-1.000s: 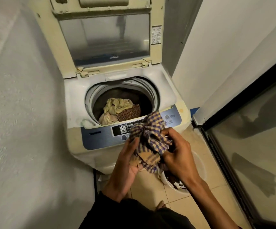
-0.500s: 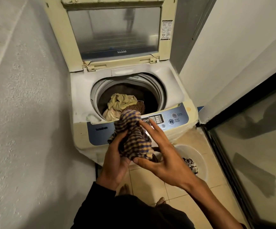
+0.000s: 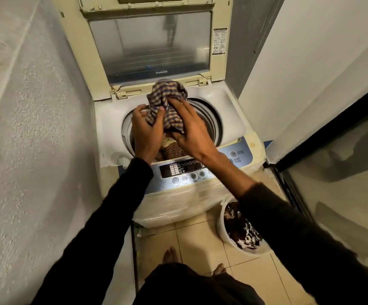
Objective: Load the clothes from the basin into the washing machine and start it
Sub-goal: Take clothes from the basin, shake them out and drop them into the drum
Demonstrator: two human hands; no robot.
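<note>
A: Item one, the holders?

B: Left hand (image 3: 144, 128) and right hand (image 3: 188, 126), both over the drum mouth. The left hand's fingers are curled round the checked cloth (image 3: 167, 102); the right hand's fingers are spread and pressed on its near side, thumb tucked under the bundle.

A: Item two, the cloth's place?

B: Bunched between the two hands, above the round opening of the washing machine (image 3: 227, 119), its top edge level with the hinge of the raised lid (image 3: 152, 42).

A: Edges and room?

B: Rough wall (image 3: 35, 128) close on the left, touching or nearly touching the machine's side. Smooth wall (image 3: 310, 62) near on the right. Dark-framed glass door (image 3: 344, 172) hems the floor on the right. Open drum below the hands, with a yellowish garment (image 3: 167, 142) and a brown patterned piece (image 3: 174, 151) already inside.

A: The basin?

B: White basin (image 3: 222, 232) on the tiled floor, just beside the machine's front right corner, dark clothes in it, partly hidden by the right sleeve.

A: Changes from half a second ago?

B: The cloth was in front of the control panel (image 3: 189, 170); it has risen and gone forward over the drum. Panel buttons now uncovered.
</note>
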